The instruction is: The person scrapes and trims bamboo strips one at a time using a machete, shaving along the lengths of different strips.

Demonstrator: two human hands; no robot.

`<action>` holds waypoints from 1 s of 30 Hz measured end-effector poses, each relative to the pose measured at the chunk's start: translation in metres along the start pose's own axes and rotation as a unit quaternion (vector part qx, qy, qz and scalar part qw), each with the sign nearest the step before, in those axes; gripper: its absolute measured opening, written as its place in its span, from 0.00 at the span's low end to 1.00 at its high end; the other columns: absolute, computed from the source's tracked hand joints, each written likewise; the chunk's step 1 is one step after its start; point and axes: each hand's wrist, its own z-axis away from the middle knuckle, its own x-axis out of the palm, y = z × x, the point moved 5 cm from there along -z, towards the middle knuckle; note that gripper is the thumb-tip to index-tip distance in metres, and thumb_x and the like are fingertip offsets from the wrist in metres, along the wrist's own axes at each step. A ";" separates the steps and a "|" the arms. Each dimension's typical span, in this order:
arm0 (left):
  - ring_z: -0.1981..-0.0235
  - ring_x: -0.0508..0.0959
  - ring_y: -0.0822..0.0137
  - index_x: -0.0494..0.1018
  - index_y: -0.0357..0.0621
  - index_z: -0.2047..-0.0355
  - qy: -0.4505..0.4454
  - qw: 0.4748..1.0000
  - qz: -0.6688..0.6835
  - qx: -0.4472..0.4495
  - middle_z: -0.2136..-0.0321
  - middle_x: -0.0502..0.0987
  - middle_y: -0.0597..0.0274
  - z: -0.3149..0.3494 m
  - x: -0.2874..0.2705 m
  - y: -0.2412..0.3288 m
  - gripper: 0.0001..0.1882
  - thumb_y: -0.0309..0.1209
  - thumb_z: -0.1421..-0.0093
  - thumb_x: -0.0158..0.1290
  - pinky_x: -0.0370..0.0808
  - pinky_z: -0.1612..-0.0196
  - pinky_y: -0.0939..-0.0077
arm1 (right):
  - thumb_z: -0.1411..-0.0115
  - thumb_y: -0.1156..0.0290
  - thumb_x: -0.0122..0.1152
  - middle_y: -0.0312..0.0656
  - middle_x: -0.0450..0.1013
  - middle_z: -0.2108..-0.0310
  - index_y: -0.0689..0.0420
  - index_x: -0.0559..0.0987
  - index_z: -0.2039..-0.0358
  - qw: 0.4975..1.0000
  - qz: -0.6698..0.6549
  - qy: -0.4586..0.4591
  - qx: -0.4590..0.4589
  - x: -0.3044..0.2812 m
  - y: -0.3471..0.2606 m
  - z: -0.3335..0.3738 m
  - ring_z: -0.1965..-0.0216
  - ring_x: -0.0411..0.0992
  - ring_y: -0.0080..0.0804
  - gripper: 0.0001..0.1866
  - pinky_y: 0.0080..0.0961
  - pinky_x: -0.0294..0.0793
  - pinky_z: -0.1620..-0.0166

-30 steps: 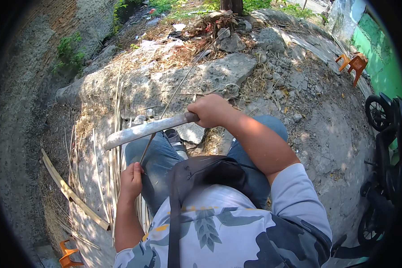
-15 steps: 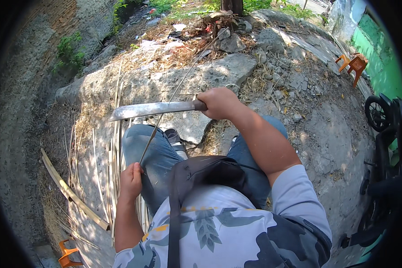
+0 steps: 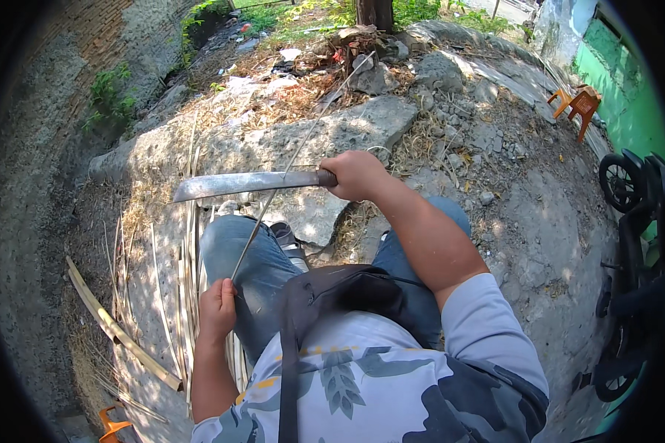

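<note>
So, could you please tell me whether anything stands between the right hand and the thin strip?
Yes, the machete held in the right hand: its blade crosses the strip in view; whether they touch is unclear.

The machete blade [image 3: 236, 185] is scuffed, faintly glossy metal, the thin strip [image 3: 251, 239] matt, the slab [image 3: 362, 124] rough.

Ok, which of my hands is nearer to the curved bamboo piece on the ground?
Left. Your left hand is to the right of the curved bamboo piece, holding a thin strip; your right hand is farther off to the right, gripping the machete.
</note>
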 end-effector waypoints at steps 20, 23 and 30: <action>0.78 0.69 0.71 0.72 0.38 0.73 -0.016 1.000 0.016 -0.006 0.81 0.71 0.62 0.003 -0.001 -0.003 0.22 0.40 0.26 0.43 0.66 0.72 0.72 | 0.50 0.63 0.65 0.41 0.78 0.73 0.47 0.79 0.68 0.996 0.062 0.010 -0.060 0.002 -0.008 -0.002 0.66 0.79 0.46 0.09 0.44 0.77 0.64; 0.76 0.66 0.74 0.71 0.40 0.74 -0.016 1.000 0.014 -0.007 0.80 0.68 0.66 0.002 0.002 -0.001 0.22 0.40 0.26 0.42 0.64 0.72 0.75 | 0.48 0.62 0.65 0.43 0.78 0.71 0.48 0.79 0.68 0.999 0.005 0.033 0.037 -0.002 0.026 -0.002 0.65 0.78 0.48 0.09 0.45 0.77 0.63; 0.77 0.66 0.74 0.71 0.39 0.75 -0.022 0.999 0.025 -0.022 0.81 0.68 0.67 0.002 -0.002 -0.004 0.22 0.39 0.26 0.43 0.65 0.71 0.75 | 0.47 0.62 0.64 0.42 0.80 0.68 0.48 0.80 0.65 0.998 0.050 0.009 0.032 -0.009 0.009 0.004 0.63 0.80 0.45 0.09 0.44 0.78 0.60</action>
